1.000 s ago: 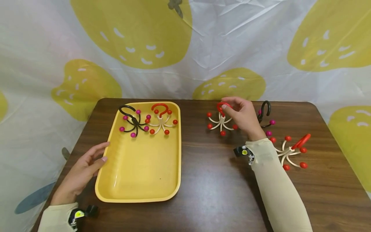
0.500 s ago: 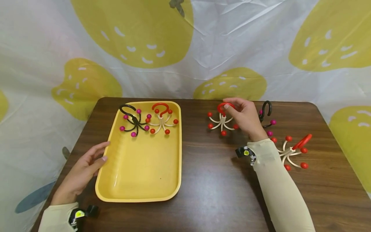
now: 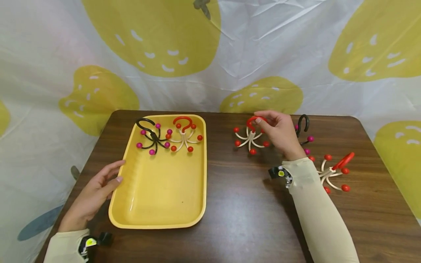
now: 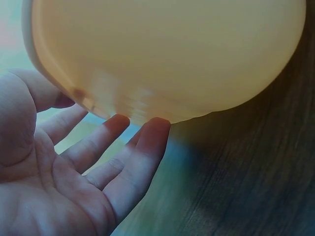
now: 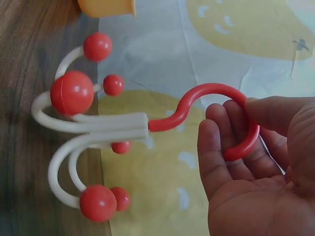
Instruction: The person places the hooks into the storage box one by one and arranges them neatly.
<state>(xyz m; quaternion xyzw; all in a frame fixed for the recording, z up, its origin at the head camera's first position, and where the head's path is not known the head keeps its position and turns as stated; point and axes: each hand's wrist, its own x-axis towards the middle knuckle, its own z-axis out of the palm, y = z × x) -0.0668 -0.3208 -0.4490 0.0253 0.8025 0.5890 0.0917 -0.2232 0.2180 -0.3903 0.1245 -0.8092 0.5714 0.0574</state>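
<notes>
The red hook (image 5: pixel 216 115) sits in my right grip (image 3: pixel 277 131), fingers curled through its loop so the white prongs hang just above the surface (image 3: pixel 246 204). My left hand (image 3: pixel 93 193) lies flat and relaxed, fingertips steadying the tray (image 3: pixel 158 223).

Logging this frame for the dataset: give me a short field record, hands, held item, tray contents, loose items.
left hand: open, fingertips on the yellow tray edge
right hand: grip on the red hook of a white-and-red hanger
in tray: black hanger, red hanger
loose on table: black hanger at back, red hanger at right
</notes>
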